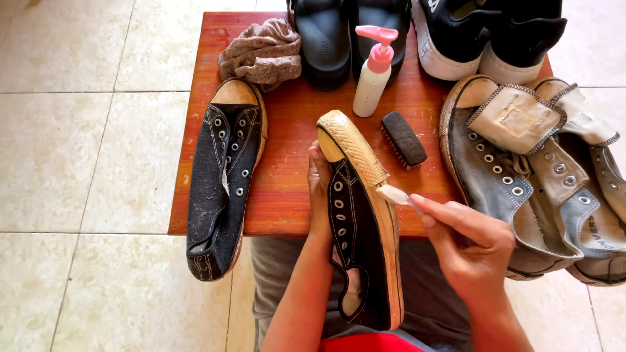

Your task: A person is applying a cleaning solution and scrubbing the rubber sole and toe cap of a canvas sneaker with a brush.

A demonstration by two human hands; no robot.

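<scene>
Nearest the camera, above the lap: left hand [319, 195] wrapped around the far side of a black canvas shoe [358, 228], fingers closed on its upper beside the eyelets, thumb side hidden behind the shoe. Shoe tipped on its edge, toe pointing away over the table's near edge, heel down toward the lap, yellowed rubber sole strip facing right. Right hand [473, 251] just beside it, fingers pinched shut around a small whitish brush [393, 194], only the brush's tip showing, pressed against the sole strip about midway along.

Further out, on the small red wooden table [287, 163]: matching black shoe [222, 176] lying flat at the left, heel hanging past the near edge. At the right, pair of worn grey high-top sneakers [521, 176], tongues flopped open, overhanging the table's right side. Between the held shoe and the grey pair, a dark scrub brush [403, 138] lying bristles down.

Farther still: white pump bottle with pink top [373, 78] standing upright near the middle, crumpled brownish cloth [264, 53] at the far left corner. Along the far edge, black slide sandals [349, 39] and black sneakers with white soles [486, 36]. Pale tiled floor [78, 130] all around.
</scene>
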